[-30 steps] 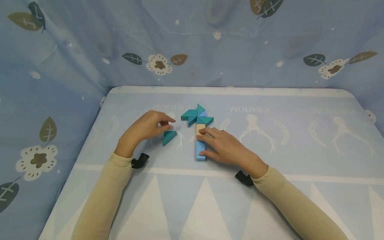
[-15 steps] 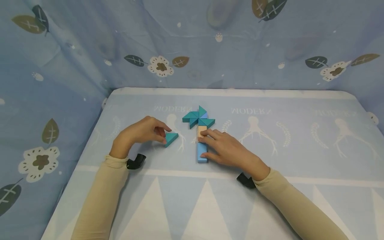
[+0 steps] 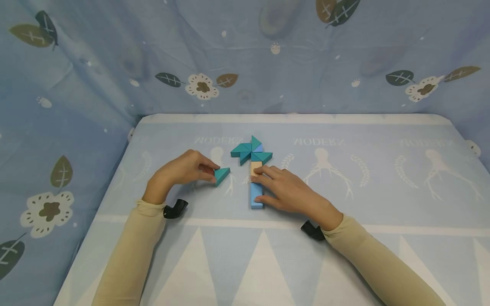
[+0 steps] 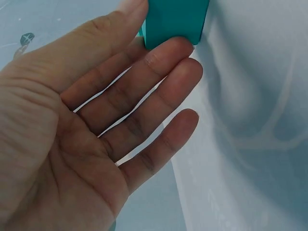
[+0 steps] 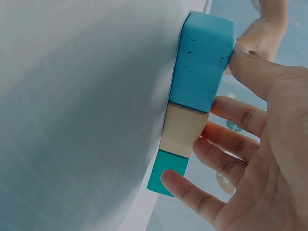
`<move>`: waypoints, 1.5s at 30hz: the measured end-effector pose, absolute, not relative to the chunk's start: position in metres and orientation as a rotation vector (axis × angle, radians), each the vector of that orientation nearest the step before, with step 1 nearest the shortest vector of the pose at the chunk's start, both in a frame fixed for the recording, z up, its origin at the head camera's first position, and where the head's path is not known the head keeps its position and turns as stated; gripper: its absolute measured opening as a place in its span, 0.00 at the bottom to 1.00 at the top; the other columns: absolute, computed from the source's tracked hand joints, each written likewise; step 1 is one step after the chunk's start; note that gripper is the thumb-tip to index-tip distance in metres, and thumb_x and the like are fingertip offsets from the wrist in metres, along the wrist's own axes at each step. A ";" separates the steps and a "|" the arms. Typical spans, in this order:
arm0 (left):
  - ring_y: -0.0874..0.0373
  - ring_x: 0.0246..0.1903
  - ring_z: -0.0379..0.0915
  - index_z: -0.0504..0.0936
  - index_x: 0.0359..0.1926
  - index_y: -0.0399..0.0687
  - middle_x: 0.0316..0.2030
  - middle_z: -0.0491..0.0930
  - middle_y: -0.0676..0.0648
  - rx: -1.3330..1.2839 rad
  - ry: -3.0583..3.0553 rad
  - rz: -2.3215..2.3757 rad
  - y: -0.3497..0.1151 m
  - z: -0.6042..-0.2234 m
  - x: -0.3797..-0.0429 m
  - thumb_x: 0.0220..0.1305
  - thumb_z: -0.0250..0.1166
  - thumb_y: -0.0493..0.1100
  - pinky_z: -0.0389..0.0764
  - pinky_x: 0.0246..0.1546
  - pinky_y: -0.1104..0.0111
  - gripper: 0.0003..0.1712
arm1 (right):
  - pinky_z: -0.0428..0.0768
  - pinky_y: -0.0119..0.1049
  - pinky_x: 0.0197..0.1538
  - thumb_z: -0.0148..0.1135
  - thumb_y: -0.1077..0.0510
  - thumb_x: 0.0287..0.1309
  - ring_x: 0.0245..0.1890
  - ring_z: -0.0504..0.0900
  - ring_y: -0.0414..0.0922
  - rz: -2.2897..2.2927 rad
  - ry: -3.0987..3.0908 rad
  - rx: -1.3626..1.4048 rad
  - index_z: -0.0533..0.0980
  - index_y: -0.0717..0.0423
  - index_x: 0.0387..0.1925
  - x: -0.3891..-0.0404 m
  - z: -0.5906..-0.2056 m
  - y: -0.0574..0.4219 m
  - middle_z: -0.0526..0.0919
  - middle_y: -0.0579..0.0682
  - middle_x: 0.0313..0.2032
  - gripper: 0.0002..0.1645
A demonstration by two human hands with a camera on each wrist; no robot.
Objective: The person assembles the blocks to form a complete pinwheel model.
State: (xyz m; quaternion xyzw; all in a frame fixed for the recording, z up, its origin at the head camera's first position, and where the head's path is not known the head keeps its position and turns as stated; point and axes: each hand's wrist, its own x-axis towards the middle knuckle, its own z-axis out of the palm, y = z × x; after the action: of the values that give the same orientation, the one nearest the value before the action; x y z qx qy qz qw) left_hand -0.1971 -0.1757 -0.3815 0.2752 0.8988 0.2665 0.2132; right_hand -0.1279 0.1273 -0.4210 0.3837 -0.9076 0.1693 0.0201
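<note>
Between the thumb and fingers of my left hand [image 3: 183, 170] I pinch a teal triangular block [image 3: 223, 175], just left of the block figure. In the left wrist view, this block [image 4: 175, 21] sits at the fingertips and its upper part is cut off. My right hand [image 3: 285, 189] rests its fingertips along the figure's stem, made of a tan block [image 3: 256, 165] above a light blue rectangular block [image 3: 256, 192]. The right wrist view has the thumb against the blue block [image 5: 202, 62] and fingers touching the tan block [image 5: 183, 127]. Above the stem, teal triangular blocks [image 3: 245, 148] form a pinwheel.
A small periwinkle block [image 3: 258, 148] sits among the pinwheel's teal pieces. The table [image 3: 363, 204] wears a pale blue and white printed cover. Blue patterned fabric [image 3: 245, 55] hangs behind and on the left. Black wrist mounts [image 3: 176, 209] sit under both wrists.
My left hand has come down onto the teal triangular block, taken it in a pinch and shifted it slightly right. The right hand stays on the stem.
</note>
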 end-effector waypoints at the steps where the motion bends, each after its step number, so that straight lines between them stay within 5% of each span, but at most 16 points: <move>1: 0.57 0.42 0.84 0.84 0.53 0.41 0.42 0.87 0.46 0.776 2.491 0.750 -0.175 -0.382 -0.197 0.55 0.74 0.44 0.81 0.44 0.62 0.24 | 0.77 0.46 0.53 0.64 0.40 0.61 0.60 0.74 0.46 0.523 -2.817 1.189 0.75 0.50 0.62 -0.128 -0.421 0.127 0.74 0.49 0.61 0.32; 23: 0.56 0.43 0.84 0.83 0.55 0.44 0.38 0.88 0.51 0.883 2.555 0.779 -0.164 -0.387 -0.195 0.58 0.72 0.43 0.79 0.52 0.56 0.23 | 0.78 0.46 0.53 0.62 0.39 0.62 0.60 0.74 0.46 0.500 -2.821 1.195 0.74 0.50 0.63 -0.128 -0.422 0.126 0.73 0.49 0.61 0.33; 30: 0.58 0.40 0.83 0.86 0.52 0.45 0.42 0.88 0.49 0.881 2.534 0.777 -0.162 -0.385 -0.194 0.54 0.75 0.44 0.81 0.45 0.61 0.23 | 0.78 0.46 0.52 0.63 0.40 0.61 0.60 0.74 0.46 0.509 -2.809 1.194 0.75 0.50 0.62 -0.127 -0.422 0.127 0.74 0.49 0.61 0.32; 45: 0.57 0.42 0.84 0.85 0.52 0.43 0.45 0.87 0.47 0.946 2.610 0.750 -0.145 -0.392 -0.189 0.57 0.73 0.43 0.82 0.45 0.61 0.21 | 0.78 0.46 0.51 0.63 0.39 0.61 0.59 0.75 0.46 0.519 -2.795 1.200 0.75 0.51 0.62 -0.128 -0.423 0.127 0.74 0.49 0.60 0.33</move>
State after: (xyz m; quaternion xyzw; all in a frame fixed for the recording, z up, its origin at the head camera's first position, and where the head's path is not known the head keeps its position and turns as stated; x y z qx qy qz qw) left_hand -0.1895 -0.1446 -0.3917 0.3261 0.8996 0.2586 0.1324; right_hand -0.1284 0.1274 -0.4227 0.3887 -0.9055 0.1681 0.0280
